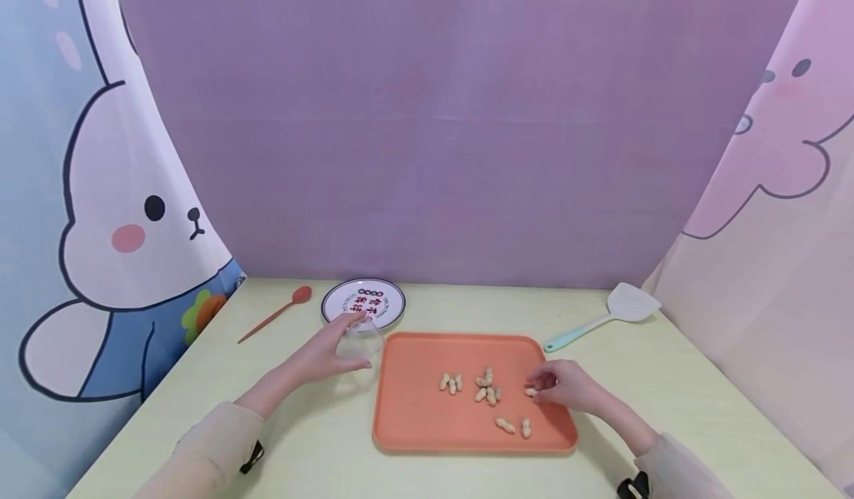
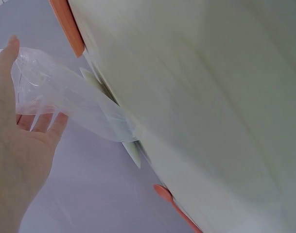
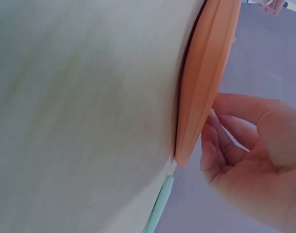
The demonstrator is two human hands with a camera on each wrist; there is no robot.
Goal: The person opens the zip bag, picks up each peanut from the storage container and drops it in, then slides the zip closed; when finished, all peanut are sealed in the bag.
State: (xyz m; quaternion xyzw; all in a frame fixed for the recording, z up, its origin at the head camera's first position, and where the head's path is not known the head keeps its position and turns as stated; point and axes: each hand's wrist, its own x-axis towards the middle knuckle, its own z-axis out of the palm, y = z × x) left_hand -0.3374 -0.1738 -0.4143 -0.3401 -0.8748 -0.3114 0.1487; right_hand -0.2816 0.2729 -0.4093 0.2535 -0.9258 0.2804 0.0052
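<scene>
Head view: peanuts (image 1: 491,395) lay on the orange tray (image 1: 427,428), lower centre.
Left hand (image 1: 325,354): curved round and held a clear container (image 1: 355,345), lower left-centre.
Right hand (image 1: 567,386): thumb and fingers pinched one peanut, lower right.

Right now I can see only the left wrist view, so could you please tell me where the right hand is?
Observer: In the head view, the right hand is at the right side of the orange tray.

Operator: Thank you; what is it nearest to there?

Observer: Its fingers are at a peanut; I cannot tell whether it is gripped.

Operator: And could you say what lies past the tray's far right corner?

Observer: A spatula with a white blade and a turquoise handle, lying on the table.
</scene>
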